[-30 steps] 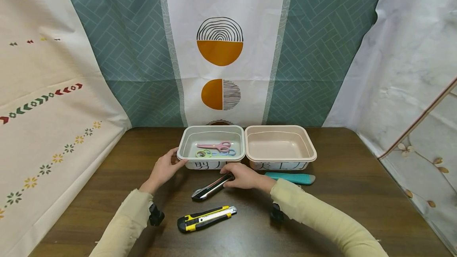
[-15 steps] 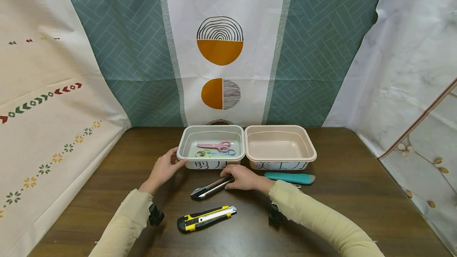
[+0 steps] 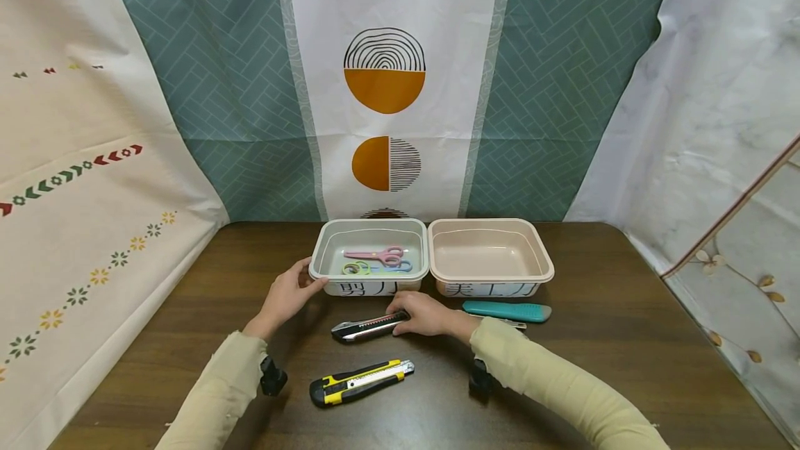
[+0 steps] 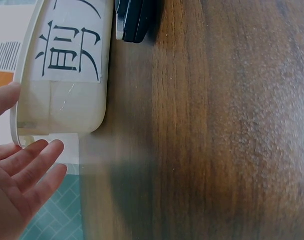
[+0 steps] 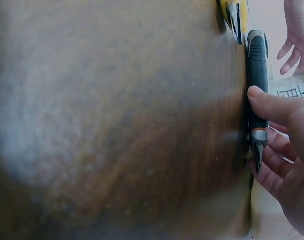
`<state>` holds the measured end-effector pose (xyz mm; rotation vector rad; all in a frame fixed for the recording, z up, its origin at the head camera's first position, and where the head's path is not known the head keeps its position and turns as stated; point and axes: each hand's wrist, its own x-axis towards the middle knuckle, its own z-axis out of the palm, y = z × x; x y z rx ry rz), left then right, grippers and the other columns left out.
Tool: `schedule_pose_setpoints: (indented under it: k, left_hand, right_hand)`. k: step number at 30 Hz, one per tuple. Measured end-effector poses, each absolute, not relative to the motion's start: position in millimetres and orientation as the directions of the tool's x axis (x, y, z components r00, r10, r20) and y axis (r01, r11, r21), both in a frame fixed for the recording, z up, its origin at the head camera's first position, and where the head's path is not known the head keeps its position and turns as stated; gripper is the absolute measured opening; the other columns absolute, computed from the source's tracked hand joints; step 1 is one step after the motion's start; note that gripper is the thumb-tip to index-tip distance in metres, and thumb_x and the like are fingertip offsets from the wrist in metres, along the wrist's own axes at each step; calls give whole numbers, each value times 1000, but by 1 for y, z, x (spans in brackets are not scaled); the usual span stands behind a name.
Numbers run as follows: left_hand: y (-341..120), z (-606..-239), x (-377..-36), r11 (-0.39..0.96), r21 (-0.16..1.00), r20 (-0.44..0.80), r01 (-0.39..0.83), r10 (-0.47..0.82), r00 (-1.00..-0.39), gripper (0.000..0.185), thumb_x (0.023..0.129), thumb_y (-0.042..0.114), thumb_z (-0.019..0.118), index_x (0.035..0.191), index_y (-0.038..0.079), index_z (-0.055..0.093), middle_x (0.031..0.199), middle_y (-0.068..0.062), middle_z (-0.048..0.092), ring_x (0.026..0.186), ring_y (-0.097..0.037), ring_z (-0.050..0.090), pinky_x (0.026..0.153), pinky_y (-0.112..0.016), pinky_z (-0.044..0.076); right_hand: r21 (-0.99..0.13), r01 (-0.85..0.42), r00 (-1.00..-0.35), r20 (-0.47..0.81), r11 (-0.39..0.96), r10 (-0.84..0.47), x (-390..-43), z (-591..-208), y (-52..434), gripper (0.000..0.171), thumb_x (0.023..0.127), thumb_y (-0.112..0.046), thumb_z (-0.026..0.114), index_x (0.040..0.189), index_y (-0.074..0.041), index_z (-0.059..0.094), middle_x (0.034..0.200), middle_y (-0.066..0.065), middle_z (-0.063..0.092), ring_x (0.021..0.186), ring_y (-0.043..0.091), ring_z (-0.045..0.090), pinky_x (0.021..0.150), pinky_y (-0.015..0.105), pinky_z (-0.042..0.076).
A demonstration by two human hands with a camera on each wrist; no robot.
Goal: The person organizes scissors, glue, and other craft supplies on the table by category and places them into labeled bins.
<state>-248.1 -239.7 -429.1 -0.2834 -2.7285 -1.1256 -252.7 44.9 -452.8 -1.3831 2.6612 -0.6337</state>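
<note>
In the head view my right hand (image 3: 425,314) holds one end of a black utility knife (image 3: 365,329) above the table, in front of the grey bin. The right wrist view has the thumb on the side of the knife (image 5: 257,75) and the fingers behind it. My left hand (image 3: 289,297) touches the left front corner of the grey bin (image 3: 369,278). In the left wrist view its thumb meets the bin's rim, while the other fingers extend loosely beside the end wall. Pink scissors (image 3: 375,255) and more scissors with green and blue handles lie inside that bin.
A beige bin (image 3: 490,280) stands against the grey bin's right side. Both bins bear written labels. A yellow-and-black utility knife (image 3: 362,382) lies nearer the front. A teal cutter (image 3: 509,311) lies before the beige bin, with a metallic piece (image 3: 514,323) partly hidden by the right sleeve.
The black utility knife has turned in my right hand: its free left end has swung slightly up and left, leaving it more level across the view. My left hand stays at the bin.
</note>
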Motion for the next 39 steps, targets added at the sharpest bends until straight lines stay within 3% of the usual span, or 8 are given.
schedule_pose_setpoints:
  k: [16, 31, 39]
  left_hand:
    - [-239, -428, -248, 697, 676, 233, 241, 108, -967, 59, 84, 29, 65, 128, -4, 43, 110, -19, 59, 91, -29, 59, 73, -39, 49]
    - [-240, -430, -248, 710, 667, 224, 226, 98, -970, 59, 85, 30, 64, 129, -4, 43, 111, -20, 58, 93, -29, 59, 76, -42, 47]
    - [-239, -430, -248, 707, 670, 220, 225, 100, -970, 60, 85, 31, 63, 130, -3, 42, 113, -21, 57, 95, -30, 59, 78, -43, 47]
  right_hand:
    - [-307, -814, -560, 186, 494, -808, -250, -456, 49, 25, 80, -22, 69, 99, -8, 64, 95, 0, 58, 91, 12, 54, 82, 24, 42]
    - [-201, -807, -589, 208, 555, -781, -241, -448, 61, 22, 80, -25, 69, 99, -14, 64, 94, -4, 57, 91, 10, 53, 77, 24, 44]
    - [-168, -817, -576, 287, 552, -765, -231, -438, 66, 23, 79, -25, 70, 99, -13, 65, 94, -3, 59, 92, 11, 54, 75, 24, 45]
